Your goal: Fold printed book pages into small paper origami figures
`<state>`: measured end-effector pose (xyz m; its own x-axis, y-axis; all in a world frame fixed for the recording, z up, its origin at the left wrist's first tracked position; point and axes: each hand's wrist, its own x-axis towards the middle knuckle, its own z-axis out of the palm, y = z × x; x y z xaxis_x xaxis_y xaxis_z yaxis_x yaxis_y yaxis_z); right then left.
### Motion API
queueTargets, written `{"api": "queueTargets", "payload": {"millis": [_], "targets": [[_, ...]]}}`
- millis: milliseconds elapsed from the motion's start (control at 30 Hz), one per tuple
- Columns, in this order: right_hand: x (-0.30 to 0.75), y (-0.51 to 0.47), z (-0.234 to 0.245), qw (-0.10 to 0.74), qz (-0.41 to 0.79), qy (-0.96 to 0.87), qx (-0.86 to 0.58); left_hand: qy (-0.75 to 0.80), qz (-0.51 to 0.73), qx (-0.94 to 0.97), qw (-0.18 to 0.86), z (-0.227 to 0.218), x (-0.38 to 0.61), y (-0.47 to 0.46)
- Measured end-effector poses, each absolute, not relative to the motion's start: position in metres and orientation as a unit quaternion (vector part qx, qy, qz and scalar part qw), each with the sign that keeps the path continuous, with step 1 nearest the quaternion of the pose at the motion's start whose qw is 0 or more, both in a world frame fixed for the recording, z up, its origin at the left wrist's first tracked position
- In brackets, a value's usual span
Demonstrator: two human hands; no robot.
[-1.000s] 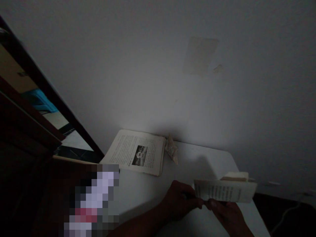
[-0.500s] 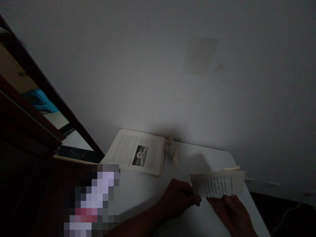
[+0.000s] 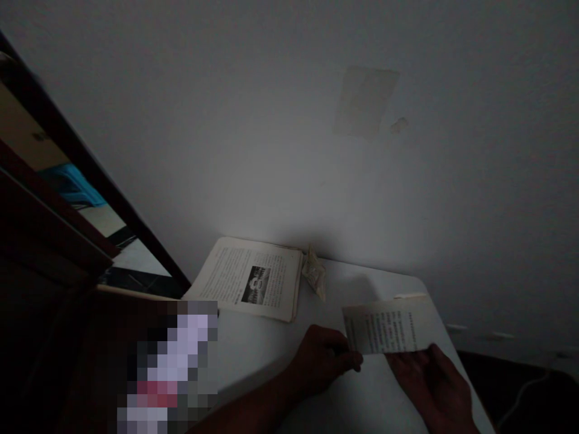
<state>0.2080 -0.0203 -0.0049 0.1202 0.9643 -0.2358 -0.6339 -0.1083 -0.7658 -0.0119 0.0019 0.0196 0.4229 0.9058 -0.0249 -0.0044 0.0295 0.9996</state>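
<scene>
A printed sheet of paper (image 3: 384, 327), partly folded, is held tilted above the white table on the right. My left hand (image 3: 323, 355) is closed with thumb and finger pinched at the sheet's lower left corner. Under the sheet's lower right edge lies my right hand (image 3: 432, 380), its thumb against the paper and its fingers partly hidden behind it. A small folded paper piece (image 3: 314, 274) rests by the wall. Beside it is a stack of printed pages (image 3: 266, 256) with a dark picture on the top page.
The white table (image 3: 253, 355) stands against a grey wall (image 3: 253, 132) with a pale patch. A pixelated area (image 3: 172, 367) covers the table's left front. On the left, a dark-framed opening shows a blue plastic object (image 3: 75, 184). A pale cable (image 3: 520, 401) hangs at the lower right.
The sheet has shifted slightly left and up, and more of its printed face shows. My right hand has moved a little right along its lower edge. My left hand has barely moved.
</scene>
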Motion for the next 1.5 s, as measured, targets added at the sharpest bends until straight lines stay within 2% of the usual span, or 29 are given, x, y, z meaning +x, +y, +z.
{"api": "queueTargets", "payload": {"millis": [200, 333, 600, 767, 900, 1067, 1167, 1267, 1500], "targets": [[0.209, -0.022, -0.012, 0.642, 0.646, -0.134, -0.391, 0.398, 0.381, 0.581, 0.599, 0.015, -0.012, 0.002], [0.210, -0.023, -0.020, 0.657, 0.621, -0.157, -0.397, 0.402, 0.382, 0.582, 0.595, 0.015, -0.010, 0.002], [0.197, -0.023, -0.005, 0.603, 0.676, -0.183, -0.381, 0.376, 0.388, 0.592, 0.598, 0.018, -0.011, 0.002], [0.199, -0.022, -0.001, 0.625, 0.661, -0.085, -0.406, 0.382, 0.379, 0.590, 0.602, 0.019, -0.011, 0.001], [0.205, -0.022, 0.001, 0.628, 0.662, -0.081, -0.401, 0.370, 0.377, 0.594, 0.607, 0.017, -0.011, 0.001], [0.217, -0.022, 0.003, 0.687, 0.641, -0.073, -0.333, 0.380, 0.376, 0.593, 0.602, 0.016, -0.014, 0.003], [0.217, -0.020, 0.007, 0.688, 0.636, -0.057, -0.345, 0.393, 0.371, 0.579, 0.610, 0.016, -0.014, 0.004], [0.206, -0.019, 0.012, 0.664, 0.628, -0.091, -0.395, 0.385, 0.379, 0.578, 0.611, 0.016, -0.014, 0.004], [0.194, -0.020, -0.002, 0.632, 0.621, -0.248, -0.392, 0.397, 0.377, 0.588, 0.596, 0.016, -0.013, 0.003]]}}
